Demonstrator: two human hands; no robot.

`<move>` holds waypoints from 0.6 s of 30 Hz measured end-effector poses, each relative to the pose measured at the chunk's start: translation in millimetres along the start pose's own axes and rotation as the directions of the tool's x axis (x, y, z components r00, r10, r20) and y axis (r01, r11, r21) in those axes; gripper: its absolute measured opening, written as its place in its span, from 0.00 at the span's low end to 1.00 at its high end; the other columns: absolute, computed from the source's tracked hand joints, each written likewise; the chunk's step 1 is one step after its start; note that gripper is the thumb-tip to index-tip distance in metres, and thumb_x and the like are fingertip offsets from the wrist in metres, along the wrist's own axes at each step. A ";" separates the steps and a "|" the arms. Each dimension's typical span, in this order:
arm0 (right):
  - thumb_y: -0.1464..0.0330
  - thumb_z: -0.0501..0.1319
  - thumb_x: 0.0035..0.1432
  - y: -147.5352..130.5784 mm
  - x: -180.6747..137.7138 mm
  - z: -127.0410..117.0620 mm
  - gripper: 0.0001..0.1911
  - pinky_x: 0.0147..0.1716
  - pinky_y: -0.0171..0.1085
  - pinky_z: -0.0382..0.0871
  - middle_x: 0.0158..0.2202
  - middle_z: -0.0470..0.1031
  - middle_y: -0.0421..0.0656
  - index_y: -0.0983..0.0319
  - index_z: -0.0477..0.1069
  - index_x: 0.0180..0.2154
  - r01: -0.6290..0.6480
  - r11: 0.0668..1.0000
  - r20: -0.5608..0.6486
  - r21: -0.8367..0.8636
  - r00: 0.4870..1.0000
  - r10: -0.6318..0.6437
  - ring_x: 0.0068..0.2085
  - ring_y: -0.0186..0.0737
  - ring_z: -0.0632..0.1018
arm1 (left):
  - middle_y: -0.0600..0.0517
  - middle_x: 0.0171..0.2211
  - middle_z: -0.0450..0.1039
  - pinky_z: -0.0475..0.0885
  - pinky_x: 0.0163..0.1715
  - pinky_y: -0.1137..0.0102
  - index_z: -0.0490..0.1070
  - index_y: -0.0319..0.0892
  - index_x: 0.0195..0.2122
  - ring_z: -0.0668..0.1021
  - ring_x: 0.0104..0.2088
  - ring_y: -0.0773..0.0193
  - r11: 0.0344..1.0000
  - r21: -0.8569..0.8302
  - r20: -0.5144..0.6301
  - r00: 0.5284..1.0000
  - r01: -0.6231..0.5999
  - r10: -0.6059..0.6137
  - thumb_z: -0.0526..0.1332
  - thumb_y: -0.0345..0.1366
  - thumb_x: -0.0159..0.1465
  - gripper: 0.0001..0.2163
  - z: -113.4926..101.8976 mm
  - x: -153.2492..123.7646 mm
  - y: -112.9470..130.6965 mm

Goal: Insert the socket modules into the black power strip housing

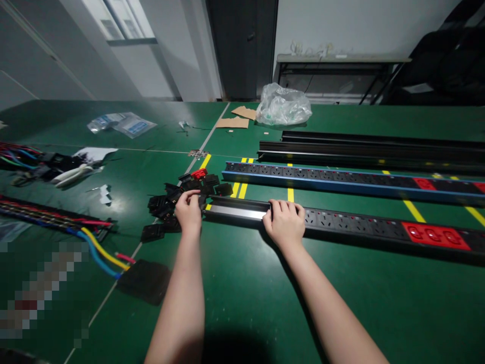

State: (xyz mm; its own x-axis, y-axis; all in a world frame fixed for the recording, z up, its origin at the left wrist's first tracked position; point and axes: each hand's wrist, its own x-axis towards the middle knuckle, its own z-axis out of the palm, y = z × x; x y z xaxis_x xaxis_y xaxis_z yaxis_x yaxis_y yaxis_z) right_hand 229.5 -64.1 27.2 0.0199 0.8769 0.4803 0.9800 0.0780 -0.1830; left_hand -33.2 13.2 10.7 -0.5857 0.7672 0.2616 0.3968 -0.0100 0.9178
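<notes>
A long black power strip (352, 225) with rows of sockets and a red switch block lies across the green table (246, 298). Its left part is an open metal channel (237, 210). My right hand (285, 222) lies on the strip where the sockets begin, fingers curled over its far edge. My left hand (188, 210) is closed at the strip's left end, beside a pile of loose black socket modules (178, 194), one of them red. Whether the left fingers hold a module is hidden.
A blue power strip (341, 179) and black empty housings (371, 146) lie behind. Bundles of coloured wires (91, 242) and a black flat piece (144, 280) sit at left. A crumpled plastic bag (282, 106), cardboard pieces and small packets lie farther back.
</notes>
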 end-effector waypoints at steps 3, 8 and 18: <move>0.65 0.55 0.61 0.3 -0.3 1.7 0.15 0.52 0.46 0.53 0.43 0.78 0.45 0.61 0.73 0.47 0.001 1.000 -0.011 0.002 1.000 -0.001 0.46 0.45 0.72 | 0.53 0.32 0.77 0.66 0.36 0.69 0.79 0.44 0.34 0.75 0.34 0.62 0.986 0.157 0.030 0.998 -0.055 0.051 0.56 0.38 0.59 0.11 -4.2 -3.6 3.3; 0.64 0.55 0.61 0.2 -0.2 2.0 0.15 0.51 0.46 0.53 0.43 0.78 0.45 0.60 0.73 0.47 0.004 1.000 -0.014 0.002 1.000 -0.004 0.45 0.45 0.72 | 0.52 0.31 0.76 0.63 0.32 0.70 0.79 0.44 0.34 0.75 0.32 0.61 0.973 0.221 0.092 0.994 -0.071 0.052 0.49 0.45 0.66 0.19 -3.2 -4.6 2.2; 0.64 0.54 0.61 -0.3 0.0 0.8 0.15 0.52 0.46 0.52 0.43 0.78 0.45 0.61 0.73 0.47 0.004 1.000 -0.013 0.008 1.000 -0.004 0.46 0.45 0.72 | 0.50 0.32 0.75 0.65 0.32 0.71 0.77 0.40 0.36 0.73 0.32 0.63 1.000 -0.007 0.122 0.992 -0.017 0.018 0.50 0.47 0.65 0.20 2.5 4.9 -18.5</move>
State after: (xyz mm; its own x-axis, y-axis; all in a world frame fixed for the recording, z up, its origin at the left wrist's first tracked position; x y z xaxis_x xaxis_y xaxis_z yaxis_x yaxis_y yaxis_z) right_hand 229.1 -63.8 26.6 0.0184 0.8704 0.4920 0.9785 0.0853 -0.1876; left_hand -41.6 18.7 -5.8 -0.4877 0.8395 0.2395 0.4016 -0.0278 0.9154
